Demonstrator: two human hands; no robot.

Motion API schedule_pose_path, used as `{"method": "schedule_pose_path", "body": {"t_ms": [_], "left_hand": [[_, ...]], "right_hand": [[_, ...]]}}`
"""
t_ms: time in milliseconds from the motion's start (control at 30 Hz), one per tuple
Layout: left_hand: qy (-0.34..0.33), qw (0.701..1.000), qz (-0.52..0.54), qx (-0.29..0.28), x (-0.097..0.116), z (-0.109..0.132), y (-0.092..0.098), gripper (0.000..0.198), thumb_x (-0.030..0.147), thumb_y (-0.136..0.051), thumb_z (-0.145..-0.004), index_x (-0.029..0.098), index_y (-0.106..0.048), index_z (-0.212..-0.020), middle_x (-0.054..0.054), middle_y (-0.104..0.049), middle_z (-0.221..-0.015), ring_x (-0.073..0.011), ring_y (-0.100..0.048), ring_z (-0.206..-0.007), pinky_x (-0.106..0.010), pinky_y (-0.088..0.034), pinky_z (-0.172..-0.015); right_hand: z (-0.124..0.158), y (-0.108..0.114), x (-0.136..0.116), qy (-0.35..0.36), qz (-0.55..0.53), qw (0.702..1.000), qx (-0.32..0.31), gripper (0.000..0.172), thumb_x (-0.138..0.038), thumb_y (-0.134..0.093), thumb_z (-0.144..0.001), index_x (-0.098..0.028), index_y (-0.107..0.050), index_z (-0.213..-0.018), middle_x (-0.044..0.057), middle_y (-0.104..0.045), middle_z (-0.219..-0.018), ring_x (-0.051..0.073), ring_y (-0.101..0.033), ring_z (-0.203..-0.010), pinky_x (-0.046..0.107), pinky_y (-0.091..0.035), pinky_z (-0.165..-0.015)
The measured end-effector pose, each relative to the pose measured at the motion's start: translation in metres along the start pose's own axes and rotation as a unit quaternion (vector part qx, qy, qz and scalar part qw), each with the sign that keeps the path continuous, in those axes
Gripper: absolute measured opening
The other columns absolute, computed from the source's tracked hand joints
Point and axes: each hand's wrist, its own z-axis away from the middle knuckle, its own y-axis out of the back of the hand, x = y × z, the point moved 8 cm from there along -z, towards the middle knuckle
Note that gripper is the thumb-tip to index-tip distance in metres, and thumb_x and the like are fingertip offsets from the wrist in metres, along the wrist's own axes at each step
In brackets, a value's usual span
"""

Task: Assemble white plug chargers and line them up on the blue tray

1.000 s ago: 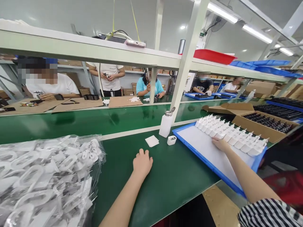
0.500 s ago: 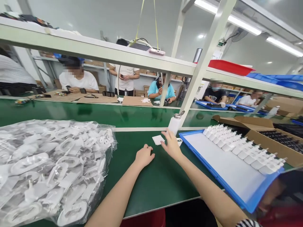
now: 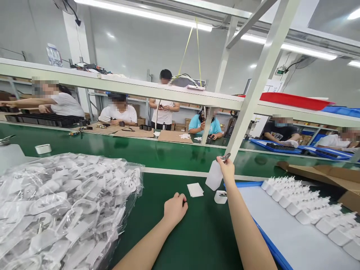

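White plastic dispenser bottle, tilted just beside a small white cup and a white square pad: right hand has fingers closed at its metal cap (grip strength indeterminate). Left hand lies on the green bench, fingers released, holding nothing.

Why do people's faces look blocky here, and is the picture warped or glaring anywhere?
In the head view, faces, such as the seated person's, are pixelated; the long shelf beam bows from wide-angle distortion; the ceiling lights glare and reflect off the green workbench and the clear plastic bag.
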Motion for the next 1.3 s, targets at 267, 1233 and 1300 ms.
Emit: {"method": "schedule_pose_path", "body": {"t_ms": [267, 1233, 1300], "left_hand": [[-0.003, 1.0, 0.009, -0.019, -0.001, -0.004, 0.0, 0.02, 0.03, -0.031, -0.071, 0.025, -0.049, -0.077, 0.003, -0.05, -0.074, -0.009, -0.048, -0.061, -0.02, -0.027, -0.047], [-0.016, 0.999, 0.008, -0.036, 0.0, -0.004, -0.003, 0.019, 0.029, -0.033, -0.07, 0.026, -0.049, -0.08, 0.004, -0.048, -0.072, -0.0069, -0.046, -0.056, -0.017, -0.026, -0.044], [-0.019, 0.999, 0.009, -0.034, 0.001, -0.004, -0.003, 0.019, 0.029, -0.033, -0.07, 0.026, -0.049, -0.079, 0.004, -0.048, -0.072, -0.007, -0.046, -0.057, -0.017, -0.025, -0.044]], "right_hand": [[-0.01, -0.002, 0.01, 0.025, -0.083, 0.996, -0.016, 0.047, -0.046, -0.051, -0.052, -0.013, -0.052, -0.084, 0.008, -0.057, -0.084, 0.02, -0.051, -0.077, 0.028, -0.04, -0.062], [-0.009, 0.001, 0.013, 0.029, -0.088, 0.996, -0.02, 0.038, -0.04, -0.054, -0.052, -0.015, -0.052, -0.08, 0.006, -0.057, -0.081, 0.02, -0.05, -0.076, 0.03, -0.037, -0.064], [-0.008, 0.002, 0.012, 0.033, -0.093, 0.995, -0.017, 0.038, -0.04, -0.054, -0.052, -0.015, -0.052, -0.08, 0.007, -0.057, -0.08, 0.02, -0.05, -0.075, 0.03, -0.037, -0.064]]}}
